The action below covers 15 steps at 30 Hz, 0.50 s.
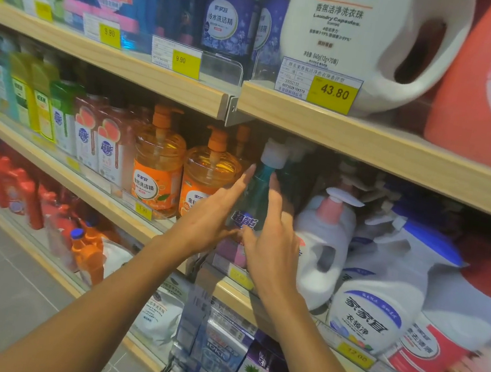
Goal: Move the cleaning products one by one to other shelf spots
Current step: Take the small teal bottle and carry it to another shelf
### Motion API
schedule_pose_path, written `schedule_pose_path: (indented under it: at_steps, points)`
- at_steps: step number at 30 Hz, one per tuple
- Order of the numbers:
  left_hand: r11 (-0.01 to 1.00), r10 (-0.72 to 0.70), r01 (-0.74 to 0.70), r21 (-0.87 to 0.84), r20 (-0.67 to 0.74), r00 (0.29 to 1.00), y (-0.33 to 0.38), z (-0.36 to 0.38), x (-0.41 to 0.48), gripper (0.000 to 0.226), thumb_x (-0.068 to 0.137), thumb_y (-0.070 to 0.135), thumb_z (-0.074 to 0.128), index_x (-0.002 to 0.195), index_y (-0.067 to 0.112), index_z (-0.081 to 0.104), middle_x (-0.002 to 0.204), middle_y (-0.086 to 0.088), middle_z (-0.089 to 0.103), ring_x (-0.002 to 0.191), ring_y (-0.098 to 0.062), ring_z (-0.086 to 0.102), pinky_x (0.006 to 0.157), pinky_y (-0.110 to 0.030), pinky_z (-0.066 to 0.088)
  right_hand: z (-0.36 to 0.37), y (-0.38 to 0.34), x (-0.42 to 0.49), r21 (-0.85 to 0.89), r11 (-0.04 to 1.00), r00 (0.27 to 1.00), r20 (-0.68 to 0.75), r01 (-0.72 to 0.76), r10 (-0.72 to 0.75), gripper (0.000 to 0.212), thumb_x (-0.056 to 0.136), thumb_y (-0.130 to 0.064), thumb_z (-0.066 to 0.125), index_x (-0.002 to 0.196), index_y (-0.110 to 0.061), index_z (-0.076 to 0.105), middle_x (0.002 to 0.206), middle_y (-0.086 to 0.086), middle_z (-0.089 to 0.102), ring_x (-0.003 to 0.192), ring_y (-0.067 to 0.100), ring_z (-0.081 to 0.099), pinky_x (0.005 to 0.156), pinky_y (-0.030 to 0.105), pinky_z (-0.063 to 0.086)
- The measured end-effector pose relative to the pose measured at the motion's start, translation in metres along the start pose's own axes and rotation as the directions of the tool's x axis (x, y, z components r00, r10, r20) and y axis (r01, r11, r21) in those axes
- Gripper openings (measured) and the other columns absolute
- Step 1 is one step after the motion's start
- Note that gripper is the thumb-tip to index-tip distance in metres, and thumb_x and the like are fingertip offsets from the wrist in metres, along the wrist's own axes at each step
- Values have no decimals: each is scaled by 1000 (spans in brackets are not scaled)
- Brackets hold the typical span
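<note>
A tall teal bottle (257, 193) with a white cap stands upright on the middle shelf, between the orange pump bottles and the white jugs. My left hand (213, 213) lies along its left side with straight fingers reaching up to the neck. My right hand (275, 237) lies against its right side, fingers straight and pointing up. Both palms flank the bottle's lower body; whether they press it I cannot tell.
Orange pump bottles (158, 170) stand just left of the teal bottle. White jugs (324, 244) crowd the right. A large white laundry capsule jug (362, 41) sits on the upper shelf (370, 140) overhead. Red bottles (17, 185) fill the lower shelf.
</note>
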<state>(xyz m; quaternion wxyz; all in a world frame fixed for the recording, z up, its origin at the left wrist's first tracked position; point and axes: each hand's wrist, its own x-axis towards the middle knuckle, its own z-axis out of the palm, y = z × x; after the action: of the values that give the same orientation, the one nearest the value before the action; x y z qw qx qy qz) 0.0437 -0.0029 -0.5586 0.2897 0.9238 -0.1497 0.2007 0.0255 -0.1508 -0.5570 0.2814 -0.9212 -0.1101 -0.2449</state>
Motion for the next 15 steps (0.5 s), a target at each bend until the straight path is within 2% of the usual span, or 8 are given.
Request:
schedule_pose_path:
  at_steps: [3, 7, 10, 15]
  points:
    - [997, 4, -3, 81, -9, 1000, 10, -18, -8, 115, 82, 18, 80, 156, 46, -3, 141, -5, 48, 120, -29, 58, 88, -41, 53, -16, -2, -4, 42, 998, 999, 5, 43, -43, 85, 92, -27, 70, 157, -41, 18, 120, 6, 52, 103, 32, 61, 79, 46, 54]
    - [962, 9, -5, 275, -13, 1000, 40, -48, -28, 86, 87, 26, 76, 155, 37, 24, 144, 3, 44, 117, -23, 57, 83, -37, 53, -55, -11, -15, -25, 993, 991, 83, 112, -110, 62, 96, -35, 65, 152, -32, 38, 139, 0, 51, 121, 25, 55, 89, 42, 49]
    - [937, 2, 10, 349, -35, 999, 68, -70, -50, 72, 91, 33, 70, 152, 34, 32, 144, 1, 46, 120, -23, 52, 88, -41, 53, -92, -18, -30, -113, 983, 981, 145, 143, -126, 54, 97, -42, 60, 148, -31, 46, 143, -3, 53, 127, 24, 50, 93, 39, 44]
    - [926, -17, 52, 373, -96, 995, 122, -95, -98, 68, 93, 41, 65, 152, 32, 32, 142, -3, 49, 118, -27, 51, 87, -40, 53, -160, -27, -76, -180, 972, 980, 152, 153, -127, 53, 96, -54, 57, 143, -32, 50, 134, 1, 59, 124, 30, 51, 91, 42, 45]
